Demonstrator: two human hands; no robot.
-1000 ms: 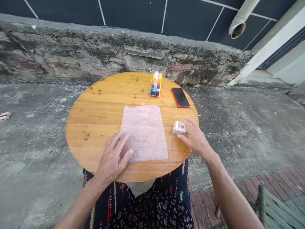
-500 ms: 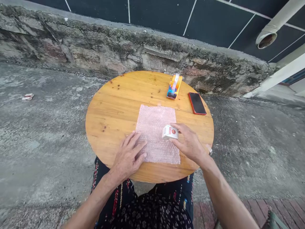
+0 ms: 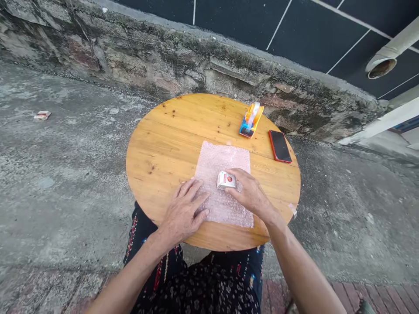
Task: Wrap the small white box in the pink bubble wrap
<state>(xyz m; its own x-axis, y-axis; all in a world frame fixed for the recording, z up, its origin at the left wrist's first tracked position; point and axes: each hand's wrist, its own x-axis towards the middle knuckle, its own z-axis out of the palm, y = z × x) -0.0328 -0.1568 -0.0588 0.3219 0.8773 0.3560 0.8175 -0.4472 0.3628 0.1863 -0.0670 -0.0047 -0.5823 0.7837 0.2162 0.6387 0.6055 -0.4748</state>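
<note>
A sheet of pinkish bubble wrap point(image 3: 224, 165) lies flat on a round wooden table point(image 3: 163, 144). My right hand point(image 3: 250, 194) grips a small white box with a red mark point(image 3: 225, 180) and holds it on the middle of the sheet. My left hand point(image 3: 183, 211) lies flat with fingers spread on the sheet's near left corner.
An orange and blue tape dispenser point(image 3: 250, 120) and a red-edged phone point(image 3: 280, 146) lie at the table's far right. A rough stone kerb point(image 3: 163, 65) runs behind the table. A pipe end point(image 3: 379, 65) hangs upper right. A small packet point(image 3: 42, 115) lies on the concrete at left.
My right hand carried the small box from the bare table at the right onto the middle of the bubble wrap. My left hand stayed pressed on the sheet.
</note>
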